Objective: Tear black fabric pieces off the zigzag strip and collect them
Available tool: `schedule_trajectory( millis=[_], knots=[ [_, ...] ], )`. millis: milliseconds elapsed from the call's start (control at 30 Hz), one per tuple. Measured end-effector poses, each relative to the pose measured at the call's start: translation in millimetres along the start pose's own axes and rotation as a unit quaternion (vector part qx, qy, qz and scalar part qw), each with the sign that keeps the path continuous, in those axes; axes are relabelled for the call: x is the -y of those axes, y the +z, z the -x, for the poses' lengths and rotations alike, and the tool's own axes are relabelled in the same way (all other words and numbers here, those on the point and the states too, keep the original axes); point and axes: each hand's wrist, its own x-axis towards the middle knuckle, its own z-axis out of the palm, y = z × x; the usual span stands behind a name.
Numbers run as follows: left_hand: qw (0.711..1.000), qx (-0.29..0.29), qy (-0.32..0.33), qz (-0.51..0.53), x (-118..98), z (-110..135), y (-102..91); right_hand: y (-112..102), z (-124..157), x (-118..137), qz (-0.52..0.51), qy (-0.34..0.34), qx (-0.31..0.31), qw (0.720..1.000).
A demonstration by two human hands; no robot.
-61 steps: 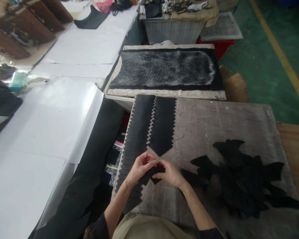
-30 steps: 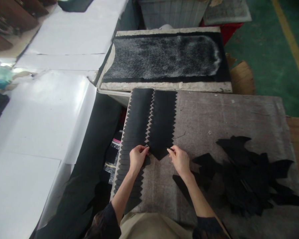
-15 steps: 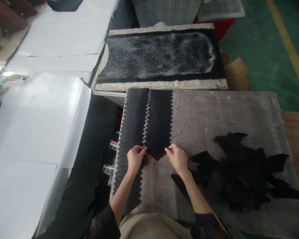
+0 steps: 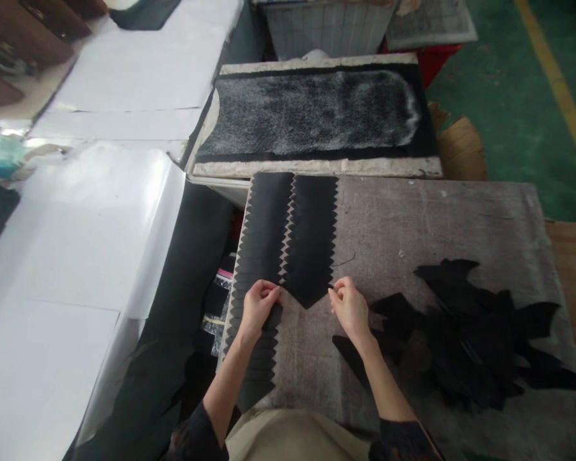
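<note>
Two side-by-side rows of overlapped black pieces lie on the cloth-covered board, and their toothed edges face each other. At the near end of the second row is a black pointed piece [image 4: 308,282], its tip toward me. My left hand [image 4: 260,309] is closed, thumb and finger pinching this piece's left corner. My right hand [image 4: 349,310] pinches the right corner the same way. The longer left row [image 4: 264,224] runs on under and past my left wrist. To the right of my right forearm lies a loose heap of black pieces [image 4: 475,339].
The grey-brown board [image 4: 388,237] carries a loose thread. Behind it is another board with a chalky black panel [image 4: 312,112]. White sheets [image 4: 91,237] cover the table on the left. A grey crate [image 4: 326,29] stands at the back, with green floor [image 4: 513,128] beyond.
The view has shifted slightly, so the scene sits a little further right. Both hands stay at the corners of the pointed piece, the right one slightly further out.
</note>
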Motion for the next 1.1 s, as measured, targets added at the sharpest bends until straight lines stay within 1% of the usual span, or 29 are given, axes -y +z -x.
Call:
schedule_trajectory(
  millis=[33, 67, 100, 133, 167, 233, 300, 333, 367, 433, 500, 600, 700, 767, 933, 1033, 1100],
  knots=[
    [0.999, 0.028, 0.001, 0.017, -2, 6, -4.8, 2, 5, 0, -0.034, -0.009, 0.022, 0.999],
    [0.997, 0.061, 0.003, 0.037, -4, 13, -8.6, 4, 11, 0, -0.074, -0.021, 0.059, 0.995],
    [0.993, 0.097, 0.004, 0.060, -6, 21, -11.2, 8, 17, 1, -0.120, -0.035, 0.110, 0.986],
    [0.987, 0.133, 0.003, 0.087, -7, 28, -12.4, 13, 23, 3, -0.168, -0.051, 0.168, 0.970],
    [0.979, 0.167, -0.001, 0.115, -9, 35, -12.2, 18, 30, 5, -0.215, -0.065, 0.225, 0.948],
    [0.962, 0.222, -0.010, 0.159, -12, 46, -8.2, 29, 42, 9, -0.297, -0.081, 0.312, 0.899],
    [0.953, 0.251, -0.010, 0.172, -13, 52, -2.6, 38, 50, 11, -0.352, -0.067, 0.368, 0.858],
    [0.951, 0.257, -0.003, 0.171, -14, 53, -0.4, 40, 53, 11, -0.366, -0.050, 0.383, 0.847],
    [0.952, 0.259, 0.008, 0.164, -14, 52, 0.9, 41, 55, 9, -0.371, -0.031, 0.388, 0.843],
    [0.958, 0.251, 0.028, 0.133, -12, 48, -0.1, 40, 55, 4, -0.362, 0.006, 0.375, 0.854],
    [0.967, 0.237, 0.037, 0.086, -8, 43, -5.3, 36, 52, -3, -0.348, 0.020, 0.331, 0.877],
    [0.973, 0.228, 0.022, 0.021, 1, 35, -15.7, 30, 44, -13, -0.323, 0.012, 0.270, 0.907],
    [0.976, 0.216, -0.007, -0.012, 12, 31, -21.0, 27, 38, -17, -0.314, 0.014, 0.233, 0.920],
    [0.981, 0.194, -0.026, -0.014, 17, 29, -20.1, 27, 36, -17, -0.317, 0.027, 0.214, 0.924],
    [0.994, 0.096, -0.055, 0.026, 18, 22, -10.2, 28, 35, -13, -0.286, 0.047, 0.165, 0.943],
    [0.996, 0.058, -0.057, 0.021, 17, 16, -4.0, 29, 33, -12, -0.248, 0.038, 0.115, 0.961],
    [0.998, 0.033, -0.058, 0.014, 16, 12, 0.0, 29, 31, -10, -0.205, 0.021, 0.080, 0.975]
  ],
)
